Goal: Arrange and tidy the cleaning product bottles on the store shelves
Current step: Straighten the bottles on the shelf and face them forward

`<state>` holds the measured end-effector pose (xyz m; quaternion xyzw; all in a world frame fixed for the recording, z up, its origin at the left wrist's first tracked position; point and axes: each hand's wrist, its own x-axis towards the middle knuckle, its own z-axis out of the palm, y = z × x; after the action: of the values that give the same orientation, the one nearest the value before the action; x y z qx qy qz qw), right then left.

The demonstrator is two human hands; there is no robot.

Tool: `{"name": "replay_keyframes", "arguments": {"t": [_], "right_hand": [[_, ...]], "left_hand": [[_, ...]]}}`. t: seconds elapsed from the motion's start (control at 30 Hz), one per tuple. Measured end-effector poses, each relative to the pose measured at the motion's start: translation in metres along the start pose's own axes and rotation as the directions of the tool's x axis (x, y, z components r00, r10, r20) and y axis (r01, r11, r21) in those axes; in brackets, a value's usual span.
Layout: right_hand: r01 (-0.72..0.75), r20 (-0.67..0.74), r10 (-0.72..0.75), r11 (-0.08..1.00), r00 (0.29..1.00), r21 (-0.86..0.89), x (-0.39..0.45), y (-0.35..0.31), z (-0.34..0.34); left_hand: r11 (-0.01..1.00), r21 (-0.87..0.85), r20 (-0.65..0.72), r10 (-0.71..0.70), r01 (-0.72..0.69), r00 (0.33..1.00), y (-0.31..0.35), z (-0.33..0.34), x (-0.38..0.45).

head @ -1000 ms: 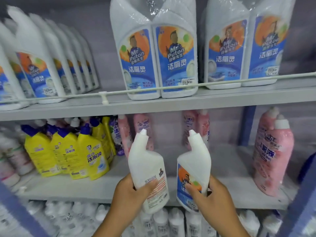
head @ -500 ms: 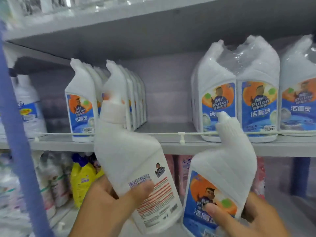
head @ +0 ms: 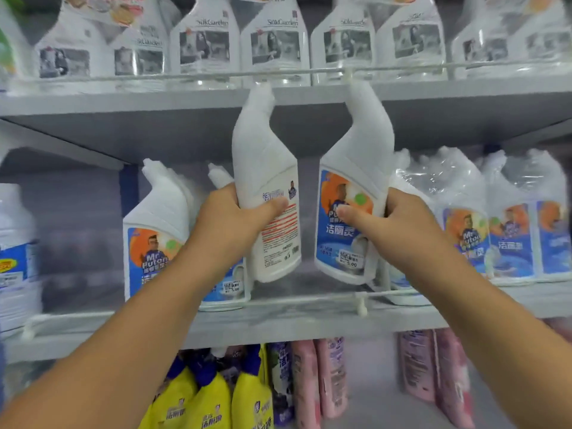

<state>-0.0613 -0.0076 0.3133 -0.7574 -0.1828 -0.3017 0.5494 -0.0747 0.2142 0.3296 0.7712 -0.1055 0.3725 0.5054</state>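
Mr Puton bottles (head: pixel 351 212), one per hands (head: pixel 230 218), price sticker reads 5.00.

Two bare forearms reach in from the lower corners, ending in the left hand (head: pixel 230 216) and right hand (head: pixel 399 221). No sleeves, gloves, rings, watches or bracelets show; fingernails are short and unpainted.

Row of clear SilkGarden bottles (head: pixel 275 41) along the top, thin white wire rail (head: pixel 185 76) just before them, blue upright post (head: pixel 128 193) at the back left, yellow blue-capped bottles (head: pixel 213 400) at the bottom, pink bottles (head: pixel 334 379) beside them
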Motion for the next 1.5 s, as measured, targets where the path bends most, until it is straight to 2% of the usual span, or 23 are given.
{"name": "replay_keyframes", "arguments": {"t": [0.2,0.4,0.6,0.8,0.9,1.0,1.1,1.27,1.37,1.5], "right_hand": [[-0.116,0.046,0.12,0.991,0.992,-0.073,0.018,0.02,0.022],[-0.143,0.079,0.153,0.982,0.985,-0.123,0.031,0.028,0.036],[-0.248,0.141,0.245,0.969,0.959,0.006,0.032,0.052,0.044],[-0.278,0.2,0.27,0.961,0.942,0.014,0.036,0.058,0.044],[-0.231,0.175,0.231,0.973,0.957,-0.025,0.041,0.051,0.04],[-0.133,0.11,0.137,0.99,0.984,-0.04,0.051,0.034,0.032],[-0.084,0.094,0.084,0.996,0.992,-0.011,0.065,0.021,0.029],[0.012,0.093,-0.002,0.994,0.996,-0.109,0.08,0.008,0.032],[0.032,0.123,-0.005,0.976,0.992,-0.217,0.083,0.004,0.03],[-0.007,0.138,0.05,0.957,0.989,-0.292,0.088,-0.005,0.029]], "left_hand": [[0.995,0.042,0.058,-0.096,0.093,0.994,-0.033,0.021,0.011],[0.988,0.082,0.054,-0.137,0.133,0.989,-0.045,0.036,0.014],[0.975,0.039,0.062,-0.222,0.22,0.973,-0.057,0.044,0.013],[0.969,0.037,0.073,-0.247,0.245,0.966,-0.055,0.044,0.02],[0.987,0.048,0.022,-0.157,0.156,0.987,-0.039,0.039,0.029],[0.992,-0.062,-0.007,-0.111,0.11,0.994,-0.017,0.032,0.046],[0.986,-0.059,0.049,-0.151,0.154,0.987,-0.01,0.025,0.066],[0.977,-0.107,0.214,-0.158,0.184,0.964,-0.002,0.015,0.076],[0.977,-0.099,0.3,-0.151,0.188,0.942,-0.002,0.009,0.081],[0.974,-0.079,0.311,-0.177,0.211,0.934,0.007,0.013,0.083]]}}
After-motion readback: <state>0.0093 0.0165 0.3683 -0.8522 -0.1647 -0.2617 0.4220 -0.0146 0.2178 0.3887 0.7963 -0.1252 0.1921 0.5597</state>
